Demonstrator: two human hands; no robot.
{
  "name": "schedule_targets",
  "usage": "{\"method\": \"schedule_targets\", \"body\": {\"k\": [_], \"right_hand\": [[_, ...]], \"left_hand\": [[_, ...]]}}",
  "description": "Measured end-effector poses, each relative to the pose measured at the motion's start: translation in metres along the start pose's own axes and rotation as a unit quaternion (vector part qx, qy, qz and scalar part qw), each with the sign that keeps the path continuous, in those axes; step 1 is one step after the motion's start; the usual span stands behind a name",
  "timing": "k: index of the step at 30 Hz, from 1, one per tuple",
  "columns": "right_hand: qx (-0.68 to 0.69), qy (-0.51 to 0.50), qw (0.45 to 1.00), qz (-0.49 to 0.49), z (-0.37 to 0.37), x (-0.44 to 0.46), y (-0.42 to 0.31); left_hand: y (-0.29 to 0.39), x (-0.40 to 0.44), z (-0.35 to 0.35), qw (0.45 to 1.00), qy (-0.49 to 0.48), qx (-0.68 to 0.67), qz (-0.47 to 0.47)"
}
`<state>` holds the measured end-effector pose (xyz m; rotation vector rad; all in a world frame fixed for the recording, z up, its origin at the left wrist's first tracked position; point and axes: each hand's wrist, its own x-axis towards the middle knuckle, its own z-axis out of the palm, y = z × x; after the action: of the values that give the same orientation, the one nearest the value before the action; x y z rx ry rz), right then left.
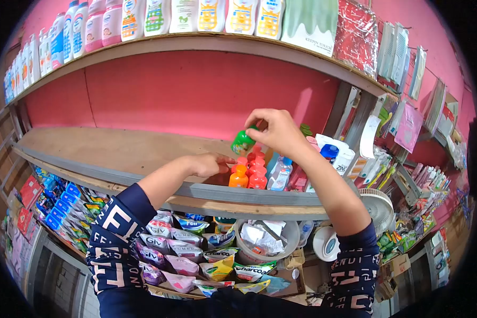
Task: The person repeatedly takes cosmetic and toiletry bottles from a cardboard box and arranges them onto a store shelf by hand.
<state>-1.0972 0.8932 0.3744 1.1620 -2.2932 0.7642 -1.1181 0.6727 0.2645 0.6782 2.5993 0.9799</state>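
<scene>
My right hand [274, 127] pinches a small green bottle [243, 141] by its top, tilted above the middle shelf [116, 153]. Just below it, orange bottles [238, 177] and red bottles [257, 176] stand in short rows near the shelf's front edge. My left hand [209, 164] reaches in from the left, its index finger stretched toward the orange bottles at the back; whether it touches one I cannot tell. To the right of the red bottles stands a clear bottle with a blue cap [280, 175].
White, pink and blue bottles [185, 16] line the upper shelf [196, 45]. Pouches [183, 265] and a bucket of papers [290, 254] sit below. White and blue containers [340, 159] stand right of my right forearm, with a fan [377, 209] beyond.
</scene>
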Motion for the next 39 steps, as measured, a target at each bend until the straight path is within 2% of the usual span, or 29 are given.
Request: {"method": "schedule_targets", "body": {"k": [4, 10, 17, 26, 31, 34, 36, 38, 39], "right_hand": [[-0.068, -0.058, 0.996, -0.010, 0.024, 0.016, 0.019], [-0.114, -0.150, 0.982, -0.020, 0.040, 0.023, 0.036], [-0.170, -0.218, 0.961, -0.021, 0.045, 0.021, 0.038], [-0.133, -0.219, 0.967, -0.008, 0.049, 0.013, 0.043], [-0.115, -0.172, 0.977, -0.045, 0.049, 0.012, 0.056], [-0.074, -0.077, 0.992, -0.066, 0.032, 0.015, 0.049], [-0.027, -0.026, 0.997, -0.066, 0.010, 0.009, 0.030], [-0.007, 0.026, 0.995, -0.097, -0.013, -0.002, 0.000], [-0.001, 0.058, 0.990, -0.126, -0.020, -0.013, -0.017]], "left_hand": [[-0.005, 0.004, 0.003, 0.990, 0.017, 0.140, -0.015], [0.014, 0.000, 0.007, 0.988, -0.013, 0.149, -0.041], [0.006, 0.007, 0.009, 0.983, 0.029, 0.177, -0.046], [0.019, 0.000, 0.008, 0.986, 0.005, 0.160, -0.051], [0.007, 0.007, 0.009, 0.990, -0.012, 0.118, -0.082], [0.022, -0.006, 0.002, 0.961, 0.037, 0.259, -0.086], [0.034, -0.028, -0.002, 0.932, 0.148, 0.321, -0.073], [0.070, -0.083, -0.006, 0.913, 0.242, 0.330, -0.011], [0.069, -0.105, -0.003, 0.895, 0.309, 0.318, 0.049]]}}
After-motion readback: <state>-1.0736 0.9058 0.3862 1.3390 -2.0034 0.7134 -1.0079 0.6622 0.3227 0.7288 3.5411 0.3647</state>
